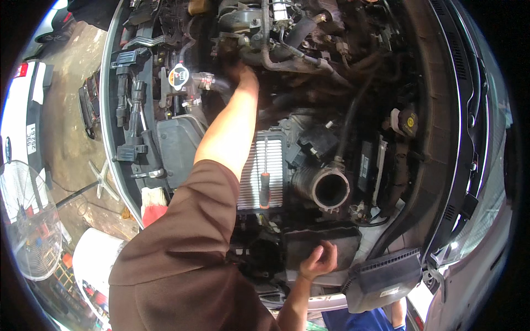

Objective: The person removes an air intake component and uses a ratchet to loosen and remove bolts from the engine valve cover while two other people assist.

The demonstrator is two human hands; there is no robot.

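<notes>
My left hand [243, 71] reaches deep into the engine bay, beside the hoses below the engine [240, 19]. Its fingers are lost in shadow, so what they touch is hidden. Lower down, my right hand [320, 260] hovers over or rests on a dark box-shaped cover [295, 251]; its thumb stands apart from loosely bent fingers, with nothing visible in them. Between the two hands, a screwdriver [265, 190] with a dark and orange handle lies on a white pleated air filter [251, 174]. An open round intake duct [349, 190] is to its right.
A radiator cap [178, 76] sits left of my left hand. A loose black plastic housing [386, 278] lies at the lower right, by a person in blue [353, 321]. The reservoir cap [408, 122] is farther right. A standing fan [30, 220] and white bucket [96, 259] are at left.
</notes>
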